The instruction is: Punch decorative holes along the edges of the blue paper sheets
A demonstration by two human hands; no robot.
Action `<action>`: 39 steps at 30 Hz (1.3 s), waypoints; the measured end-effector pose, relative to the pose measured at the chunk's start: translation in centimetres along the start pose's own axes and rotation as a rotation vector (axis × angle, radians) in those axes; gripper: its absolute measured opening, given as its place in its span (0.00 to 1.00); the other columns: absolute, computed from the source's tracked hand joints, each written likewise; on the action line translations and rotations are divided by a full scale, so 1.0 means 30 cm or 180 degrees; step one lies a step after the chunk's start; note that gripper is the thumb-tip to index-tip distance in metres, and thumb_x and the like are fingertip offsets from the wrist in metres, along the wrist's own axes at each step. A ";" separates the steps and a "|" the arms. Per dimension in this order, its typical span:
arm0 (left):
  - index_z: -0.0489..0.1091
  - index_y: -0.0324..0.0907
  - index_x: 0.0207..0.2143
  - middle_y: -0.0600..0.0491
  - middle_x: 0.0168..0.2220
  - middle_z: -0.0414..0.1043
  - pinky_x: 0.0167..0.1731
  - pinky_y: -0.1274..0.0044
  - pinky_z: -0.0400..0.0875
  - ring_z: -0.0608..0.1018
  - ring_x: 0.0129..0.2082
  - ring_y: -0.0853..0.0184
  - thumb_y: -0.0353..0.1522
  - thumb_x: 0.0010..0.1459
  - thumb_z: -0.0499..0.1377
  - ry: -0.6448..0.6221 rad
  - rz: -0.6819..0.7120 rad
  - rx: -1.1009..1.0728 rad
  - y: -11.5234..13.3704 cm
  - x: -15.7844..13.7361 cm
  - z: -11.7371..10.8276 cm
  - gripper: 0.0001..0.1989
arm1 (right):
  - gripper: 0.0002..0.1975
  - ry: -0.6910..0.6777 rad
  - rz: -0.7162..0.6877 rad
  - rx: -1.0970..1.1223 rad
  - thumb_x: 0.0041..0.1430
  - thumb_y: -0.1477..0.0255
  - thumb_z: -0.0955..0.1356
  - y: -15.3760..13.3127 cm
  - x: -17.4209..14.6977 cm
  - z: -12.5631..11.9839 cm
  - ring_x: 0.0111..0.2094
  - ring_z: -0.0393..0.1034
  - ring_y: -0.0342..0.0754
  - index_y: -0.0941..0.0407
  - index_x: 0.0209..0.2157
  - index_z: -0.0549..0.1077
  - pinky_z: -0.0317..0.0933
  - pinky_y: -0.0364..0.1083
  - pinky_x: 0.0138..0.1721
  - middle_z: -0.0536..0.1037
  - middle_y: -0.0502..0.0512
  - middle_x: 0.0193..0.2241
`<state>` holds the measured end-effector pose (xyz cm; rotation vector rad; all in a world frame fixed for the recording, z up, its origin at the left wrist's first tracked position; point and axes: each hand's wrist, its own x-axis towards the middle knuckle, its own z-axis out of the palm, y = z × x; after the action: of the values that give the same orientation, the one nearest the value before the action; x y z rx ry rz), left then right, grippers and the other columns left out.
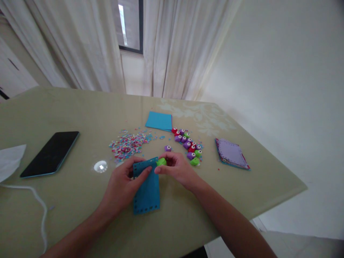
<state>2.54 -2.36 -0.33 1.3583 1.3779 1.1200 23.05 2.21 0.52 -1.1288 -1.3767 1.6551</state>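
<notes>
My left hand (126, 181) pinches a blue sheet of paper (147, 193) between thumb and fingers. Small punched holes run along the sheet's top, left and bottom edges. At its upper right corner, my right hand (176, 166) grips a green craft punch (161, 162), which meets the paper's edge. Just beyond the right hand lies a purple punch (168, 148) with an eye-like button. Several more red, purple and green punches (187, 143) are clustered to the right of it.
Loose punched confetti (129, 145) is heaped left of centre. Behind it lies a stack of blue sheets (159, 120). A stack of edge-punched sheets (232, 153), lilac on top, sits at right. A dark tablet (52, 154), white paper (10, 161) and white cable (43, 211) occupy the left side.
</notes>
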 end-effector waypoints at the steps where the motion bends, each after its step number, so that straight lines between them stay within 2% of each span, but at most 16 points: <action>1: 0.78 0.47 0.41 0.55 0.31 0.81 0.27 0.75 0.76 0.82 0.30 0.60 0.48 0.57 0.70 0.0001 0.0048 0.0050 0.002 0.000 0.001 0.17 | 0.28 -0.0027 -0.0002 -0.0011 0.36 0.58 0.86 0.000 0.000 0.001 0.26 0.64 0.42 0.56 0.36 0.80 0.57 0.43 0.30 0.74 0.45 0.26; 5: 0.79 0.47 0.39 0.55 0.30 0.80 0.27 0.76 0.75 0.81 0.29 0.61 0.47 0.57 0.70 0.0085 0.0066 0.0027 0.007 -0.001 0.006 0.15 | 0.28 -0.0078 0.0008 -0.0030 0.36 0.58 0.86 0.001 -0.003 0.004 0.27 0.64 0.42 0.56 0.35 0.80 0.56 0.43 0.29 0.74 0.45 0.26; 9: 0.79 0.47 0.39 0.55 0.31 0.81 0.25 0.75 0.75 0.81 0.28 0.61 0.49 0.55 0.71 0.0057 -0.0104 -0.0124 -0.005 -0.001 0.005 0.17 | 0.27 -0.0104 0.0022 -0.0075 0.37 0.56 0.86 0.005 -0.007 0.003 0.27 0.65 0.43 0.56 0.35 0.79 0.56 0.43 0.29 0.74 0.46 0.26; 17: 0.79 0.46 0.40 0.53 0.34 0.83 0.29 0.73 0.78 0.83 0.31 0.60 0.49 0.53 0.72 0.0101 -0.0264 -0.0316 0.001 0.009 -0.002 0.20 | 0.29 -0.0148 -0.0026 -0.0162 0.38 0.53 0.85 0.010 -0.007 0.007 0.27 0.65 0.42 0.56 0.36 0.80 0.58 0.43 0.29 0.73 0.45 0.26; 23: 0.80 0.46 0.37 0.54 0.31 0.81 0.27 0.75 0.75 0.81 0.28 0.62 0.50 0.53 0.72 0.0007 -0.0135 -0.0128 0.014 0.014 -0.005 0.19 | 0.27 -0.0047 -0.0119 -0.0224 0.42 0.50 0.83 0.020 -0.003 0.007 0.29 0.67 0.44 0.55 0.35 0.80 0.58 0.43 0.29 0.73 0.46 0.25; 32: 0.79 0.45 0.37 0.55 0.29 0.79 0.25 0.76 0.73 0.79 0.27 0.64 0.50 0.53 0.72 -0.0119 -0.0434 -0.0450 0.011 0.000 0.006 0.20 | 0.26 -0.0295 -0.0037 0.0110 0.39 0.55 0.85 0.021 -0.010 0.027 0.28 0.65 0.42 0.56 0.32 0.77 0.58 0.43 0.30 0.74 0.46 0.26; 39: 0.78 0.44 0.35 0.55 0.28 0.79 0.26 0.77 0.72 0.77 0.27 0.65 0.49 0.51 0.74 -0.0122 -0.0562 -0.0593 0.014 0.005 0.006 0.20 | 0.28 -0.0144 -0.0095 -0.0037 0.39 0.52 0.84 0.015 -0.017 0.037 0.27 0.64 0.43 0.56 0.34 0.79 0.58 0.43 0.29 0.73 0.46 0.26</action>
<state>2.81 -2.20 0.05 1.0980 1.3042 1.0702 22.23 1.25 0.23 -1.0783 -1.4266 1.6625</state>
